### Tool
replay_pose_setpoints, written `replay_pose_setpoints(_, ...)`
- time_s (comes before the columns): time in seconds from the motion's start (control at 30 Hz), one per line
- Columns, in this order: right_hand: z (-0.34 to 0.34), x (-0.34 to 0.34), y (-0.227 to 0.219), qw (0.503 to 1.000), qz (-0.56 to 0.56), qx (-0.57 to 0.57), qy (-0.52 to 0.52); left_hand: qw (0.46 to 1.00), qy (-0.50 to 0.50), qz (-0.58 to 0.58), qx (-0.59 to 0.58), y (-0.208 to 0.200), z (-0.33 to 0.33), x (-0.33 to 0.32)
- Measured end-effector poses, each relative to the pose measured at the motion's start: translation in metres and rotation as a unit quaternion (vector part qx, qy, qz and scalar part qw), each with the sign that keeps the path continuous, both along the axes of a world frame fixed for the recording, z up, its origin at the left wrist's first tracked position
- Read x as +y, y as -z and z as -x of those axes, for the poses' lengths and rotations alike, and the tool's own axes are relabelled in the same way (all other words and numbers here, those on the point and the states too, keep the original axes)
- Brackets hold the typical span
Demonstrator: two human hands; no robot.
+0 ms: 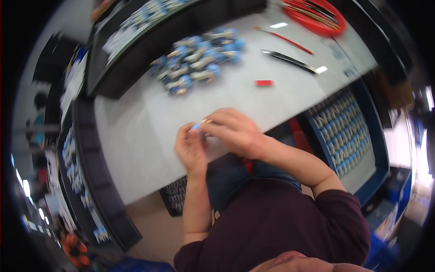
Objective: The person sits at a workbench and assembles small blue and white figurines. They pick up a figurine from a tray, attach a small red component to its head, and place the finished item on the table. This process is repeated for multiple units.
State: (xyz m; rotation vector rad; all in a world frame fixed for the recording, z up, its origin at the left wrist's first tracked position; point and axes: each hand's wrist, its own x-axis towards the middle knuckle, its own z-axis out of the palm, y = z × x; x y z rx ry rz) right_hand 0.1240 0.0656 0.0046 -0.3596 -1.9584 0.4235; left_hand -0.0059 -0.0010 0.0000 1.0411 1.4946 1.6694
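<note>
Close to the table's near edge, my two hands meet around a small blue-and-cream piece [196,127], mostly covered by fingers and blurred. My left hand [192,152] is closed on it from the left, thumb up against it. From the other side my right hand [235,132] reaches over, its fingertips pinched at the piece's pale end. Beyond the hands lies a loose pile of similar blue-and-cream pieces [195,59], which look like little figurines, though blur hides their exact shape.
On the white table [136,149] lie a red block [263,83], a black pen-like tool [290,60] and a red-handled brush [292,43]. A red bowl [317,29] holds brushes. Dark trays border the left and back; a blue crate [378,174] holds rows of pieces at right.
</note>
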Motion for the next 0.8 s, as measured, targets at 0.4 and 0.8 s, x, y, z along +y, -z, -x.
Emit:
replay_pose_setpoints(0.4,-0.251,-0.022,0.013,0.903,0.079,0.044,0.420,0.998,-0.048,0.026,0.041,-0.007,-0.015,0.003)
replay_pose_setpoints(0.8,-0.463,-0.234,0.145,0.465,0.632,-0.244,0.569,0.993,-0.046,0.031,0.105,-0.004,-0.009,0.005)
